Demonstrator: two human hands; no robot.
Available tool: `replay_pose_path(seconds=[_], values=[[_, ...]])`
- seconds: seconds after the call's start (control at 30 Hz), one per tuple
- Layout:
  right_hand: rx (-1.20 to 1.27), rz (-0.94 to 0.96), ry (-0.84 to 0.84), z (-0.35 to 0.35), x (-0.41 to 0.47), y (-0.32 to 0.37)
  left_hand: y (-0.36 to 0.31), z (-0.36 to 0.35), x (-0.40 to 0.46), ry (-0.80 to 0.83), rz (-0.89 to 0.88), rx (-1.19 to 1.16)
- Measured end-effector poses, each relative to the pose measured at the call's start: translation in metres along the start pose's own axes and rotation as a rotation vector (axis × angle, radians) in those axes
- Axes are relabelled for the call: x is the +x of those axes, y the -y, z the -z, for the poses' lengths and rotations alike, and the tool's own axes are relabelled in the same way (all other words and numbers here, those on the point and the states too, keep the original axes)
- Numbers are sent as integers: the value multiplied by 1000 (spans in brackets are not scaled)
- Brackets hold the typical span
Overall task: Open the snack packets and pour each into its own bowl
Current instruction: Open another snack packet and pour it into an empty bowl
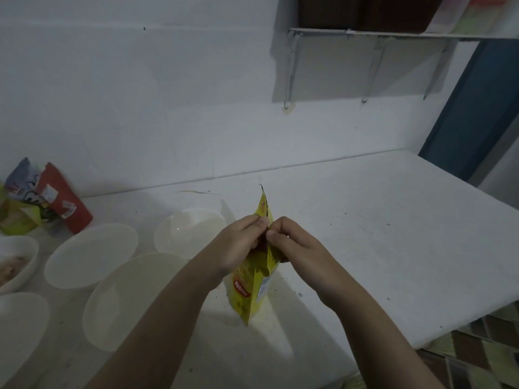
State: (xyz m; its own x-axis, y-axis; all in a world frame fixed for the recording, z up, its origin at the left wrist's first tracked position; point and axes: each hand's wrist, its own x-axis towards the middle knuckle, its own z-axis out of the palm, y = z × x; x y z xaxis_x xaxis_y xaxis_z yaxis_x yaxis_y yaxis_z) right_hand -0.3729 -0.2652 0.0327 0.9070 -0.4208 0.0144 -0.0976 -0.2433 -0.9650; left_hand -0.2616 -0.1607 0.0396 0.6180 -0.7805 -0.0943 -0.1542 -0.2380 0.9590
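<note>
A yellow snack packet (250, 290) stands upright over the white counter, its top edge pointing up between my hands. My left hand (238, 245) pinches the packet's top from the left and my right hand (292, 242) pinches it from the right, thumbs close together. Three empty white bowls sit to the left: one behind my left hand (185, 231), one further left (90, 254), and a nearer one (126, 301) partly under my left forearm. At the left edge another bowl (14, 262) holds pale snack pieces.
A red packet (63, 202), a blue-grey packet (24, 178) and a green packet (16, 217) lean against the wall at far left. Another white bowl (19, 332) lies at the lower left. The counter edge (463, 321) runs on the right; a shelf (393, 35) hangs above.
</note>
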Motion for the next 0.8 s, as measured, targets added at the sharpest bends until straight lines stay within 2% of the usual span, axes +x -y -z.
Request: replay_pose_path(seconds=[0.23,0.37,0.53,0.67,0.8], values=[[-3,-24,-33,0,2,1,-5,-3,0,3,18,3],[-25,-54,-101,2,7,3,-4,-5,3,73,42,41],[-27,-43,-10,10,9,-1,-8,-2,6,84,38,138],[-25,-29,97,17,7,1,-11,-1,5,77,66,85],[-68,-44,49,17,8,1,-9,-3,4,100,50,135]])
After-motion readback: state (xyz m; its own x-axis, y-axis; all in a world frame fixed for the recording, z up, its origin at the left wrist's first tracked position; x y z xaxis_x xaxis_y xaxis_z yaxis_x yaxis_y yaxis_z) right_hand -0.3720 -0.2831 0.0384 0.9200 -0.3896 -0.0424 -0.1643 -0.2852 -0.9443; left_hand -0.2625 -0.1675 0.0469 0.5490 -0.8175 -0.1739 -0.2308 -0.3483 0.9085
